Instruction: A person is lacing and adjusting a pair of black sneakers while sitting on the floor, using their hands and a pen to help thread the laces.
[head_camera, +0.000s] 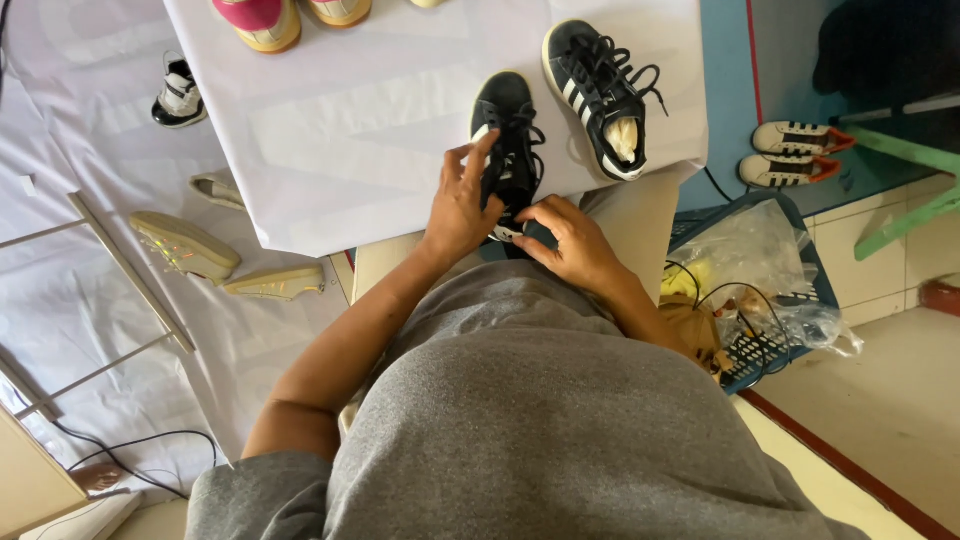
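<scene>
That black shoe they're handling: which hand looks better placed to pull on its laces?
Probably the left hand: its fingers lie on the laces of the black shoe, while the right hand grips the heel end.

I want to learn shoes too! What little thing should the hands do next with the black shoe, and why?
Probably pull the laces snug: both the left hand and the right hand grip the black shoe at its laces, which look loose, like those on the other black shoe.

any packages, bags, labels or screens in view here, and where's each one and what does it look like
Clear plastic bag: crumpled, see-through, lying in the blue basket on the floor, right of the person.
No labels, signs or screens that I can make out.
</scene>
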